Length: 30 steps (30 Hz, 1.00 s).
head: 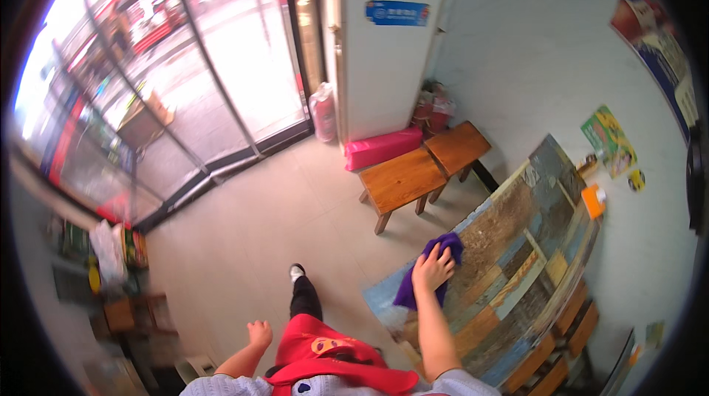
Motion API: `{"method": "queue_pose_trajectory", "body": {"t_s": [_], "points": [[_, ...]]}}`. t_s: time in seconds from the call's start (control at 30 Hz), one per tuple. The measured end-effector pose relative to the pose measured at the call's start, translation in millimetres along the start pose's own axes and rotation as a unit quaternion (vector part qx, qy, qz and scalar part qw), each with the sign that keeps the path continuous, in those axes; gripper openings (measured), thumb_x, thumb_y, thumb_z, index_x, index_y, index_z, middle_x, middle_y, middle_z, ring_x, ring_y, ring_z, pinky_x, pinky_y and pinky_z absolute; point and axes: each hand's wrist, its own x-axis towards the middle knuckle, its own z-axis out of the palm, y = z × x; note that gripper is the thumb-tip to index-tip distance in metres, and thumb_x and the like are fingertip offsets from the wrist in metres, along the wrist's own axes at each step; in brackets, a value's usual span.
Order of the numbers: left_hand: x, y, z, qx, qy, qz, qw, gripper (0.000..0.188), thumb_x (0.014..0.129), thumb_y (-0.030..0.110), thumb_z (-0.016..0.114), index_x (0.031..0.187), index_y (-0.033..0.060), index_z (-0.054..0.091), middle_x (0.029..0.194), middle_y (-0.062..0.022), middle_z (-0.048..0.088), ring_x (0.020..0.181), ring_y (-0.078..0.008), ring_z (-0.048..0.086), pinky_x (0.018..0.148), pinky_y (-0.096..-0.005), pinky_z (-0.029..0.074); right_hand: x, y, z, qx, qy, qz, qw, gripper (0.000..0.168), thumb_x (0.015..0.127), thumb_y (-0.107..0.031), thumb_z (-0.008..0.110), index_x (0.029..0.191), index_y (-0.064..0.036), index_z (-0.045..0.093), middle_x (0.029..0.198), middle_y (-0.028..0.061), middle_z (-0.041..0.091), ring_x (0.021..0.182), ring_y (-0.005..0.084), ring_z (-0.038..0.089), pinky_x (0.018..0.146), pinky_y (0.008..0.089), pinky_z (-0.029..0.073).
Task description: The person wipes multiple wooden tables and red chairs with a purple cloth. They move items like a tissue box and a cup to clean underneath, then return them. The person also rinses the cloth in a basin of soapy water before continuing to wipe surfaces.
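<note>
My right hand presses on a purple cloth with its fingers spread over it. The cloth lies bunched on the table, near the edge closest to the doors. That tabletop has a patchwork pattern of weathered planks in blue, brown and grey. My left hand hangs in the air to the left of my body, away from the table. Its fingers are curled in, and nothing shows in them. I wear a red apron with a printed cartoon figure.
Wooden stools stand beyond the table, with a pink wrapped bundle behind them. An orange tissue box sits at the table's wall side. Glass doors face the street. Slatted wooden seats are at right, blurred goods at left.
</note>
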Motion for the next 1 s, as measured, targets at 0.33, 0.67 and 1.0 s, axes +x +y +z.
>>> {"method": "queue_pose_trajectory", "body": {"t_s": [0.33,0.67,1.0], "points": [[342.2,36.6,-172.6,-0.061,0.067,0.146,0.985,0.022,0.093,0.018,0.05,0.093,0.0012,0.064,0.094,-0.0184,0.065,0.098,-0.0416,0.055,0.085,-0.0516,0.046,42.5,-65.0,8.6,-0.095,-0.051,0.21,0.972,0.082,0.072,-0.017,0.078,0.146,-0.018,0.044,0.154,0.0171,0.031,0.138,0.039,0.034,0.111,0.056,0.031],[473.4,281.2,-217.1,-0.011,-0.072,0.323,0.943,0.03,0.098,0.026,0.048,0.095,0.0041,0.068,0.104,-0.0152,0.068,0.106,-0.0377,0.052,0.092,-0.0466,0.045,181.3,-0.9,53.3,-0.145,-0.005,0.252,0.957,0.072,0.068,-0.012,0.081,0.135,-0.022,0.055,0.144,0.0097,0.041,0.13,0.037,0.041,0.102,0.0553,0.035],[506.2,604.6,-146.7,-0.086,-0.133,0.386,0.909,0.017,0.095,0.018,0.056,0.095,0.0059,0.069,0.096,-0.0159,0.066,0.099,-0.0341,0.058,0.084,-0.0442,0.051,525.5,171.8,115.0,-0.143,0.04,0.232,0.961,0.058,0.073,-0.009,0.075,0.128,-0.019,0.059,0.142,0.0096,0.044,0.126,0.0372,0.044,0.103,0.0532,0.035]]}}
